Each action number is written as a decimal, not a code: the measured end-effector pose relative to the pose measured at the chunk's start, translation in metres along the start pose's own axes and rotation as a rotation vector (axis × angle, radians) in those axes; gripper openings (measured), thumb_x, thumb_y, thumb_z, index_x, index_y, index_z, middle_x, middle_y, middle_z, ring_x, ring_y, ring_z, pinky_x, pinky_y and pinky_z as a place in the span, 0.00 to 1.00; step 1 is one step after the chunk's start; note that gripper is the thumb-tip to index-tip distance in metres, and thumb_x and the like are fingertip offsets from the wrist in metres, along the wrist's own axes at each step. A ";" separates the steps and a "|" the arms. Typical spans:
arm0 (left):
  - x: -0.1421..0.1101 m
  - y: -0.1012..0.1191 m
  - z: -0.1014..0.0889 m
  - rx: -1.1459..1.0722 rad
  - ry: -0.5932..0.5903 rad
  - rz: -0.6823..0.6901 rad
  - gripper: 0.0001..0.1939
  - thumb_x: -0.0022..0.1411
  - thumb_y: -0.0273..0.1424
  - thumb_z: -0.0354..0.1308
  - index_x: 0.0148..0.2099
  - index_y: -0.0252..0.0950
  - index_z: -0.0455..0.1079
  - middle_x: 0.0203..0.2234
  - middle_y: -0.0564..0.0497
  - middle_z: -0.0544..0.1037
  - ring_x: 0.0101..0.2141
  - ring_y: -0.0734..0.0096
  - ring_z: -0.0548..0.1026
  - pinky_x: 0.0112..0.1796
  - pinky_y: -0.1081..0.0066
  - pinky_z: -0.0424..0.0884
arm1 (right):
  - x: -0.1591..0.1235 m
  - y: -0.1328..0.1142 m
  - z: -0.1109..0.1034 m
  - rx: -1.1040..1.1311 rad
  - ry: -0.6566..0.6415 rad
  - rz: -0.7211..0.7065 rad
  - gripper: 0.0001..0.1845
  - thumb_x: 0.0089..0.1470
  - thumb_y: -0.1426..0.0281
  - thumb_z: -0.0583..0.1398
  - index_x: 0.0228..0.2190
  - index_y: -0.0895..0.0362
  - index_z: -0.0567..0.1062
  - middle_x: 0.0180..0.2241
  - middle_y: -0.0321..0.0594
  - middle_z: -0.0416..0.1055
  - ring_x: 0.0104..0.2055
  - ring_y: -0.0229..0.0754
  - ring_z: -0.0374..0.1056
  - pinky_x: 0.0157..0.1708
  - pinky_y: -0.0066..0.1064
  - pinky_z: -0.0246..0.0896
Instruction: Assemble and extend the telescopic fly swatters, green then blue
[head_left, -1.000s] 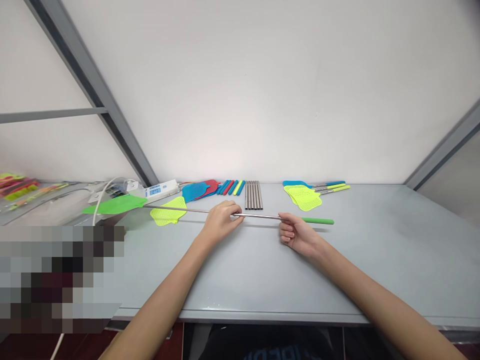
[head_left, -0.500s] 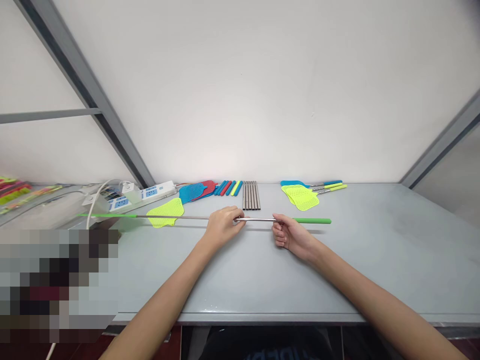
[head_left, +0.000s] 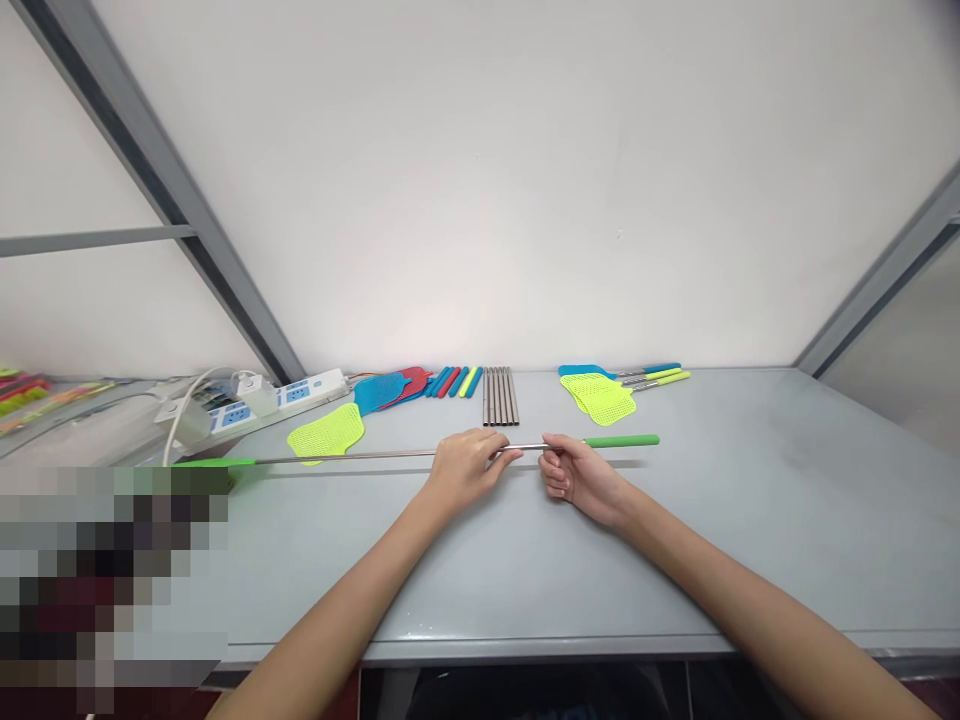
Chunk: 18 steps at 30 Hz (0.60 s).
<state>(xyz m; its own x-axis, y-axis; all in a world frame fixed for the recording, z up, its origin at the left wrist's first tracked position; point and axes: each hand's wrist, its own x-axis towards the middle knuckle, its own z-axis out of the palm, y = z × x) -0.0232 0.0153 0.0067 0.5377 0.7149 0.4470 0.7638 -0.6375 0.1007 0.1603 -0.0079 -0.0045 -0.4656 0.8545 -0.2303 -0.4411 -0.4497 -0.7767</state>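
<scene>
A long telescopic fly swatter [head_left: 360, 457] lies across both hands just above the table, with a steel rod, a green handle at the right and a green head seen edge-on at the left. My left hand [head_left: 469, 468] is closed around the middle of the rod. Close to the handle, my right hand [head_left: 577, 475] pinches the rod between thumb and curled fingers. A short stretch of bare steel shows between the two hands. Behind the rod, a yellow swatter head [head_left: 328, 433] lies flat on the table.
At the back lie blue and red swatter heads [head_left: 380, 391], several coloured handles [head_left: 455, 382] and a row of steel tubes [head_left: 500, 396]. Swatters with short rods [head_left: 609, 398] lie farther right. A power strip [head_left: 300, 393] with plugs and a white cable stands at the left.
My left hand has moved right, closer to my right hand, so less rod shows between them. The swatter's head end has dropped slightly. My right hand has hardly moved.
</scene>
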 end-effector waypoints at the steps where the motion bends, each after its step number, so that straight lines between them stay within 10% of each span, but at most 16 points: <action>1: 0.001 0.002 0.001 0.004 0.000 0.007 0.17 0.62 0.41 0.42 0.30 0.38 0.66 0.23 0.55 0.71 0.26 0.76 0.68 0.24 0.74 0.53 | 0.000 0.000 0.000 0.002 -0.004 -0.003 0.17 0.50 0.63 0.53 0.16 0.58 0.59 0.13 0.29 0.52 0.15 0.29 0.44 0.18 0.24 0.42; 18: 0.013 0.021 0.005 0.090 0.007 0.101 0.21 0.63 0.41 0.37 0.25 0.36 0.61 0.17 0.54 0.68 0.20 0.75 0.65 0.21 0.73 0.45 | 0.006 0.002 0.002 -0.013 0.170 -0.074 0.20 0.47 0.68 0.52 0.10 0.56 0.50 0.09 0.27 0.43 0.12 0.29 0.37 0.14 0.25 0.36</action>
<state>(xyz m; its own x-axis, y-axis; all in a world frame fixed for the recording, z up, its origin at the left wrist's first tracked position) 0.0015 0.0132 0.0098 0.6112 0.6460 0.4574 0.7350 -0.6776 -0.0250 0.1550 -0.0047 -0.0063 -0.2954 0.9173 -0.2670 -0.4587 -0.3813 -0.8026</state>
